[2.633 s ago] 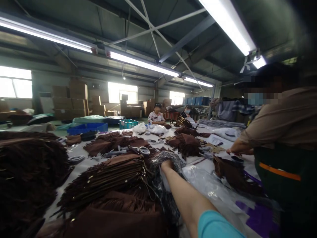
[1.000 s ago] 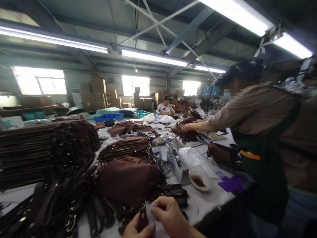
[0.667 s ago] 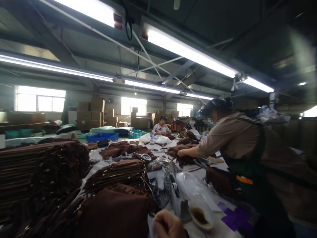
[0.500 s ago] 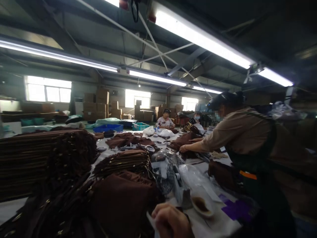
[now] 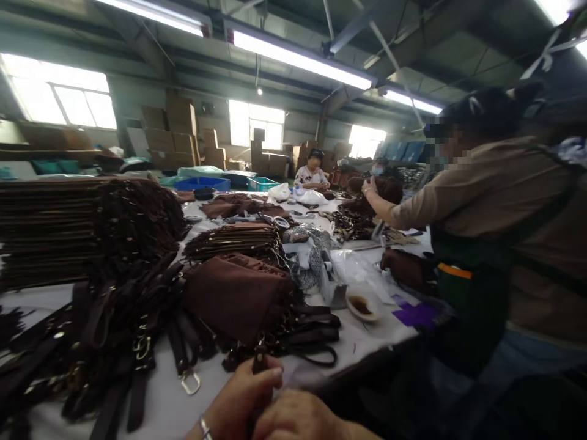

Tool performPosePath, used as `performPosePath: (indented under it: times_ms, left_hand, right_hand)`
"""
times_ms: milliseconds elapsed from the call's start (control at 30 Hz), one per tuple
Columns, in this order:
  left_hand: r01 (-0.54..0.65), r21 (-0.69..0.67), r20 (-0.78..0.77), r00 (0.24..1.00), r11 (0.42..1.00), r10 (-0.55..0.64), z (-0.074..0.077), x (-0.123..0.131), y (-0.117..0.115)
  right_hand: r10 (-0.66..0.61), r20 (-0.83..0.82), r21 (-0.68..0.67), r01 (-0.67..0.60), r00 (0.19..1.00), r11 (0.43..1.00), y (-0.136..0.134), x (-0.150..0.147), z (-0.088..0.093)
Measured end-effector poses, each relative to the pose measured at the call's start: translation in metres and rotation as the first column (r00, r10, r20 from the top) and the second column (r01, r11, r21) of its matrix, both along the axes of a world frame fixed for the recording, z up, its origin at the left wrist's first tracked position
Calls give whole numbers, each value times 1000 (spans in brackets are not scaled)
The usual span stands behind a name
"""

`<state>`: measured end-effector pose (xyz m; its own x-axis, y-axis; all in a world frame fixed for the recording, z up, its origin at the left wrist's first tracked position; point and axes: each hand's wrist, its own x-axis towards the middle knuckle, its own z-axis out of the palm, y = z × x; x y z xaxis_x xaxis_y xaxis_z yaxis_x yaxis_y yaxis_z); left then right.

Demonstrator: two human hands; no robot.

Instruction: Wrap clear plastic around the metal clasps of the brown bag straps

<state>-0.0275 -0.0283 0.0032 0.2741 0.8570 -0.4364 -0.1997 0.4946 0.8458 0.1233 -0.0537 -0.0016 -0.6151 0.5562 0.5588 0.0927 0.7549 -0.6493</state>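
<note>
My left hand [image 5: 241, 394], with a bracelet at its wrist, is closed around a dark brown strap [image 5: 259, 359] whose end sticks up past the thumb. Close against it, my right hand [image 5: 300, 418] has curled fingers; what they hold is hidden. Just beyond my hands lies a stack of brown bag pieces [image 5: 238, 296], with metal clasps and strap loops at its near side. To the left, a heap of dark straps [image 5: 142, 348] with gold-coloured hardware spreads over the white tabletop [image 5: 167, 400].
A tall stack of brown pieces [image 5: 50, 232] stands at left. A grey dispenser [image 5: 331, 284], a dish of brown liquid [image 5: 362, 305] and purple sheets [image 5: 415, 313] lie to the right. A co-worker [image 5: 486, 201] stands at the right side, handling brown pieces. Another person [image 5: 313, 174] sits beyond.
My left hand has come into view with a strap. My right hand has moved slightly left and down; the white piece it held is not clearly visible. The co-worker has lifted a brown piece.
</note>
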Motion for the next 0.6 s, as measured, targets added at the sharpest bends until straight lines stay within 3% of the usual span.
performPosePath:
  times_ms: [67, 167, 200, 267, 333, 400, 467, 533, 600]
  left_hand:
    - [34, -20, 70, 997, 999, -33, 4, -9, 0]
    - [76, -77, 134, 989, 994, -65, 12, -18, -1]
    - [97, -95, 154, 985, 991, -81, 13, -18, -2]
    - [166, -123, 210, 968, 978, -137, 14, -16, -3]
    - [246, -142, 302, 933, 959, -195, 12, -11, -3]
    - [287, -170, 364, 907, 943, -211, 10, -9, -2]
    - [230, -199, 352, 924, 953, -149, 8, -8, 1]
    - [148, -211, 304, 949, 966, -79, 8, -10, 2]
    - [76, -196, 257, 966, 978, -24, 9, -10, 2]
  right_hand:
    - [-144, -39, -68, 141, 989, 988, 8, 9, 11]
    - [-477, -57, -296, 441, 877, 847, 31, 21, 36]
    - [-543, -76, -315, 497, 836, 809, 39, 23, 46]
    - [-599, -152, -233, 561, 786, 795, 53, 22, 62]
    - [-548, -208, -77, 545, 810, 835, 57, 16, 73]
    - [-388, -174, 28, 399, 905, 917, 51, 8, 71]
    - [-130, -75, 101, 138, 989, 985, 39, 2, 57]
    - [47, 24, 137, -50, 999, 989, 26, -2, 34]
    - [-19, 71, 122, 11, 997, 992, 18, 0, 14]
